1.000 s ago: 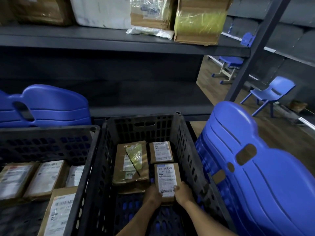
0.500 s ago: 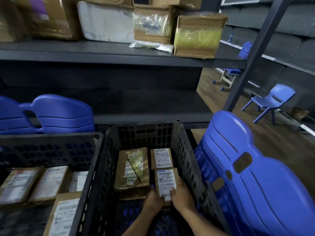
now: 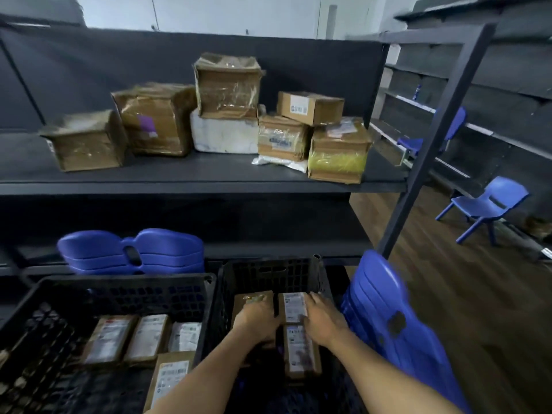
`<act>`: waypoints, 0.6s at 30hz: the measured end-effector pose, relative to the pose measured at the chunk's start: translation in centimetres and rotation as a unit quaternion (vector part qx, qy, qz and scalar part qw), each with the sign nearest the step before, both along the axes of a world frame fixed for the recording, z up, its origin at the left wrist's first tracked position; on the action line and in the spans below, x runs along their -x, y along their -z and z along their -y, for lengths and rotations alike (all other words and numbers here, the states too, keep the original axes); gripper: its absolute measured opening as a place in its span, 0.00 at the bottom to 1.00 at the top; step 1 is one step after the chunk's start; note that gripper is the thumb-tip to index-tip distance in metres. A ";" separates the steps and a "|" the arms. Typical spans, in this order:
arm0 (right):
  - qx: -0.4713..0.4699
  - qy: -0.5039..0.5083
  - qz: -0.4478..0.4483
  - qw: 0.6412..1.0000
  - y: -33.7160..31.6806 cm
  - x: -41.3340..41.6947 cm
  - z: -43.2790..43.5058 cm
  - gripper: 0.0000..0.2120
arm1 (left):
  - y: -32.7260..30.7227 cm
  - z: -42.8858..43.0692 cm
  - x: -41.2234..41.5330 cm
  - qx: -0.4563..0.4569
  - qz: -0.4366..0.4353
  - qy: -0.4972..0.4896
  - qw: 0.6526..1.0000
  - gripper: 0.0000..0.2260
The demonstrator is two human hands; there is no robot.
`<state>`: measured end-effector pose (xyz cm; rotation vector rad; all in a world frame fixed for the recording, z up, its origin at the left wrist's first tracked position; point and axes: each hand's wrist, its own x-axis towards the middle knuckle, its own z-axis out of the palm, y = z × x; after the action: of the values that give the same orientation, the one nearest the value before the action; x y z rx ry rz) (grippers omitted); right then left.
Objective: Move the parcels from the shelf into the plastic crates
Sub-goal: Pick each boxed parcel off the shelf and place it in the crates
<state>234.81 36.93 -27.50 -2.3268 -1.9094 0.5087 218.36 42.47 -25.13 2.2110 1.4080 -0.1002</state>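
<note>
Dark shelf behind; both hands' fingers flat on white-labelled parcels in crate, print illegible.

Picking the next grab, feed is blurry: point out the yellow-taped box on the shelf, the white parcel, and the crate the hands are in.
yellow-taped box (image 3: 337, 159): head view, on its yellow-taped front face.
white parcel (image 3: 224, 135): head view, on its white front.
crate (image 3: 268, 274): head view, on its far wall.

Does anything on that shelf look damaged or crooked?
Yes. The tall taped box on top of the white parcel looks crumpled, with its top edges sagging. The small labelled box sits tilted on the carton below it. A white pouch lies partly under that carton.
</note>
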 end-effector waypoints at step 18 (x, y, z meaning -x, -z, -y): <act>-0.174 -0.021 0.050 0.983 -21.0 -4.2 -5.5 0.32 | -20.7 -5.8 0.5 -0.263 0.047 0.001 0.964 0.31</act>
<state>239.05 42.48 -6.50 -2.1249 -1.9111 0.0510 217.89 48.28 -4.42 2.5918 1.5070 0.4224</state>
